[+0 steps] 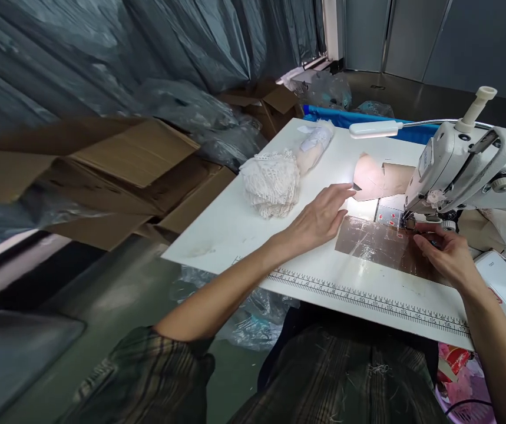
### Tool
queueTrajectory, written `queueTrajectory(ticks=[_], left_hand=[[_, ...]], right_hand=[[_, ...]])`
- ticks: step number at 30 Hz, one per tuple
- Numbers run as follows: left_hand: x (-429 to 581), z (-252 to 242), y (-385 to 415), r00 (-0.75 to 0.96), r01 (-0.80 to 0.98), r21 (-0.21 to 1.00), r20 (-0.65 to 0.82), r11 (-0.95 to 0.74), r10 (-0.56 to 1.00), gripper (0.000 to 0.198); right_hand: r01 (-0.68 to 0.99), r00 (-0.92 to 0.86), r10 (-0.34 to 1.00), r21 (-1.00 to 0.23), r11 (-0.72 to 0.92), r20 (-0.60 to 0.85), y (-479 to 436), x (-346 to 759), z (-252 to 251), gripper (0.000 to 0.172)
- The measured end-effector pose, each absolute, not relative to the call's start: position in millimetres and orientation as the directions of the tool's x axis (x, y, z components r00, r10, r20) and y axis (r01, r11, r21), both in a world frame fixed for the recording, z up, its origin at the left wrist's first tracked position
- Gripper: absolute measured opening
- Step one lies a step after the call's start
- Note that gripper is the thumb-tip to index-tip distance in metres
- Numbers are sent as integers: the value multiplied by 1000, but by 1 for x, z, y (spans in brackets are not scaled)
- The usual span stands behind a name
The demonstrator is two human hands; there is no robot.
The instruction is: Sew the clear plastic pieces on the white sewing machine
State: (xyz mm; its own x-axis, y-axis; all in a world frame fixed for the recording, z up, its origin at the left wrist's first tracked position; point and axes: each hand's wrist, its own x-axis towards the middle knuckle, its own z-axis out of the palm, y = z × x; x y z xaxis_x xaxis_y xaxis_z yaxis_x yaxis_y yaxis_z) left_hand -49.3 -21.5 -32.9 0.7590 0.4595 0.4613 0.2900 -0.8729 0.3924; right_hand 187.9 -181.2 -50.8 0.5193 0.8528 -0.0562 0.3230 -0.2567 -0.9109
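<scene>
A white sewing machine [451, 165] stands at the right of the white table [217, 235], its needle and presser foot low over the metal plate [387, 217]. My left hand [321, 217] reaches across the tabletop with fingers stretched and thumb apart. Its fingertips are by the near corner of a pale pink fabric piece [370, 179], perhaps touching it. Close to the presser foot, my right hand [447, 253] has its thumb and forefinger curled together; what lies between them is hidden. A shiny brownish plate [367, 241] lies flat in front of the needle.
A bundle of white lace [273, 182] and a wrapped pale roll [317, 144] lie left of the machine. A lamp [374, 130] shines from above. A white phone-like box [504, 285] rests at right. Open cardboard boxes [133, 150] stand beyond the table's left edge.
</scene>
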Motion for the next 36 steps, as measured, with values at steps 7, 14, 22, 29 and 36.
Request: queueTrajectory(ticks=[7, 14, 22, 29, 36], left_hand=[[-39, -18, -10, 920, 172, 304, 290, -937, 263, 25], [-31, -42, -11, 972, 133, 392, 126, -910, 197, 23], [-25, -73, 5, 829, 111, 372, 477, -922, 292, 18], [-28, -61, -4, 700, 161, 613, 482, -774, 528, 17], [-26, -56, -15, 695, 144, 811, 324, -567, 642, 30]], right_hand=[[531, 540, 818, -835, -146, 201, -192, 182, -55, 32], [774, 226, 833, -613, 161, 504, -193, 165, -57, 18], [877, -189, 811, -277, 393, 553, -189, 152, -73, 18], [878, -175, 817, -289, 383, 550, -190, 155, -77, 19], [867, -207, 775, -254, 428, 598, -186, 153, -68, 15]])
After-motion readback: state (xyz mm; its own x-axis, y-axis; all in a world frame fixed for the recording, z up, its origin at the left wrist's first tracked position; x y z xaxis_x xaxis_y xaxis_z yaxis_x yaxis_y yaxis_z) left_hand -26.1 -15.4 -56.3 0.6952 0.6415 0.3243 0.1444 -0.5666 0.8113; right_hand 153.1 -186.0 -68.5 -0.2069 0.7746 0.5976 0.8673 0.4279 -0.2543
